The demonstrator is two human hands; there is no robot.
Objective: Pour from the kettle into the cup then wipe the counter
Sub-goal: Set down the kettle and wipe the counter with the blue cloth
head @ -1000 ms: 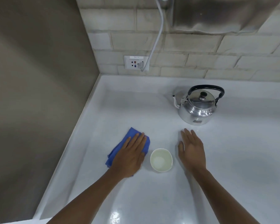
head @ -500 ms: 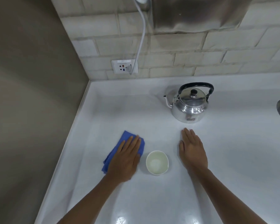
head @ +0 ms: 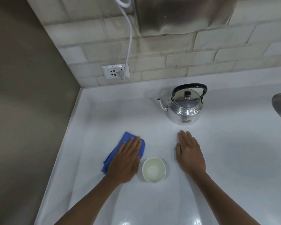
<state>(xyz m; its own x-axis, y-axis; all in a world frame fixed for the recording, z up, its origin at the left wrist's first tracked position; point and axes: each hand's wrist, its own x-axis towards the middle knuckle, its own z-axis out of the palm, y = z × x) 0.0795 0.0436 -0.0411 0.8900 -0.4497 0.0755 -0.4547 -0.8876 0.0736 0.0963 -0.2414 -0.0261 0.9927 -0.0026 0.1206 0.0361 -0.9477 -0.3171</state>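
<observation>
Fingers [head: 133, 143] of left hand [head: 125, 161] flat on cloth [head: 120, 148]; right hand [head: 189, 154] flat on counter [head: 234, 159].

Two bare forearms, no sleeves in view, left hand [head: 125, 161], right hand [head: 189, 155], no rings

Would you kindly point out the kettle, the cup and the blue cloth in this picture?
kettle [head: 186, 109], head view, on its shiny metal body.
cup [head: 153, 170], head view, on the inside of its bowl.
blue cloth [head: 118, 144], head view, on the bare part beside the left hand's fingers.
</observation>
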